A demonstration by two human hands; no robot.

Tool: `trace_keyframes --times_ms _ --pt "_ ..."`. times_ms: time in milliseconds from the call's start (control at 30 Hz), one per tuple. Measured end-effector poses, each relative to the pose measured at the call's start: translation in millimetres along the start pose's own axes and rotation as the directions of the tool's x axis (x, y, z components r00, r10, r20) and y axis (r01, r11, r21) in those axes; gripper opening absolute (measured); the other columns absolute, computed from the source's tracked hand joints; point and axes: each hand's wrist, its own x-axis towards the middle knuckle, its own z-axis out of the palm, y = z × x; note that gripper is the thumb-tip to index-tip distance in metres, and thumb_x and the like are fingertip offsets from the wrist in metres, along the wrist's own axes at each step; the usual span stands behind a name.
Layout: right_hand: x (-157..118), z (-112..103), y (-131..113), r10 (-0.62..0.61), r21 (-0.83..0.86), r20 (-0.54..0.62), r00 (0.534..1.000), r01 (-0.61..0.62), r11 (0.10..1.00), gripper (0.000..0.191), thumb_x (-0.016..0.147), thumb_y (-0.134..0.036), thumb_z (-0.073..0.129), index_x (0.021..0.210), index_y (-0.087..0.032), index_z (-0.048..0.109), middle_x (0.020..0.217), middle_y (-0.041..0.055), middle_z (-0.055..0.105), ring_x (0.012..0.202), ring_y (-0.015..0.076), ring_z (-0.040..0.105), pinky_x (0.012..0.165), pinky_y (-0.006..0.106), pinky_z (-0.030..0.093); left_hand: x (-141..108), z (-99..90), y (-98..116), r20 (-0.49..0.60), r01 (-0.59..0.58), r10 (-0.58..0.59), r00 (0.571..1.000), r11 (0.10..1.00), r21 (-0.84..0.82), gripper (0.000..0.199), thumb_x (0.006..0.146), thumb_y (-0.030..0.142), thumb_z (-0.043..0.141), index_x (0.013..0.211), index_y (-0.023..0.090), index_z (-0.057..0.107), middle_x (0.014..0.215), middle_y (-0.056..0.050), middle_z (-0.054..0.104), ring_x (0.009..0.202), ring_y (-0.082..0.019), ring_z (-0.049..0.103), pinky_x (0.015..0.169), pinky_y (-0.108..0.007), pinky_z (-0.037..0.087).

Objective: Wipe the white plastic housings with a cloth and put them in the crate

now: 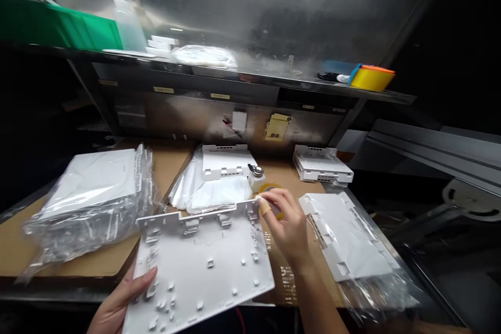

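Note:
My left hand (127,295) grips a white plastic housing panel (219,250) by its left edge, thumb on the inner face. The panel is tilted toward me, its clips and small posts showing. At its upper right corner, my right hand (287,224) is closed in a pinch. A bit of white shows at those fingertips; whether it is a small wad or the panel's corner I cannot tell. A tan wrap covers part of one finger. Behind this hand lies a yellow ring (270,187), partly hidden. A small white pot with a metal top (257,177) stands just beyond the panel.
Bagged white panels (102,182) are stacked on cardboard at the left. More white housings (227,159) stand at the back, with another stack (323,164) and a bagged panel (352,235) at the right. A metal shelf (258,75) carries a squeeze bottle (129,23) and yellow tape (371,78).

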Motion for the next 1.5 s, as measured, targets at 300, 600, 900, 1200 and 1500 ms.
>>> trace_keyframes --times_ms 300,600,900,1200,1500 --pt "0 5 -46 -0.087 0.073 -0.080 0.993 0.093 0.993 0.012 0.095 -0.020 0.067 0.105 -0.024 0.071 0.102 0.0046 0.067 0.093 0.0180 0.066 0.076 0.030 0.057 -7 81.1 -33 -0.092 -0.247 0.255 0.963 0.965 0.087 0.110 0.079 0.007 0.081 0.161 0.043 0.016 0.132 -0.009 0.073 0.126 -0.036 0.063 0.111 -0.053 0.049" --pt "4 40 -95 -0.289 0.074 -0.065 0.955 0.293 0.953 0.019 0.093 -0.012 0.066 0.109 -0.022 0.070 0.099 0.0063 0.068 0.090 0.0207 0.066 0.077 0.036 0.058 2 113.1 -63 0.018 -0.286 0.286 0.958 0.958 0.003 0.067 0.085 0.018 0.078 0.142 0.047 0.056 0.150 0.006 0.061 0.142 -0.026 0.051 0.118 -0.035 0.043" --pt "7 26 -80 -0.293 0.025 -0.088 0.952 0.296 0.955 0.019 0.092 -0.011 0.068 0.107 -0.022 0.071 0.099 0.0065 0.067 0.091 0.0211 0.065 0.079 0.036 0.057 7 120.6 -69 0.072 -0.411 0.406 0.911 0.907 0.092 0.059 0.088 0.021 0.076 0.140 0.041 0.059 0.156 0.005 0.054 0.150 -0.025 0.040 0.126 -0.038 0.029" --pt "12 30 -64 -0.228 0.015 -0.053 0.972 0.229 0.973 0.014 0.095 -0.021 0.065 0.107 -0.023 0.072 0.102 0.0059 0.069 0.096 0.0191 0.065 0.083 0.033 0.056 8 119.2 -68 0.069 -0.340 0.337 0.939 0.940 0.023 0.070 0.086 0.021 0.078 0.147 0.042 0.052 0.155 0.004 0.055 0.149 -0.025 0.042 0.125 -0.035 0.032" --pt "22 27 104 0.348 -0.371 -0.019 0.937 -0.330 0.868 0.026 0.076 -0.049 0.066 0.078 -0.022 0.068 0.068 0.0087 0.069 0.072 0.0295 0.057 0.071 0.045 0.048 -4 68.5 -22 -0.013 -0.221 0.221 0.975 0.974 -0.044 0.102 0.082 0.007 0.076 0.161 0.038 0.021 0.125 -0.011 0.076 0.116 -0.035 0.071 0.110 -0.057 0.050"
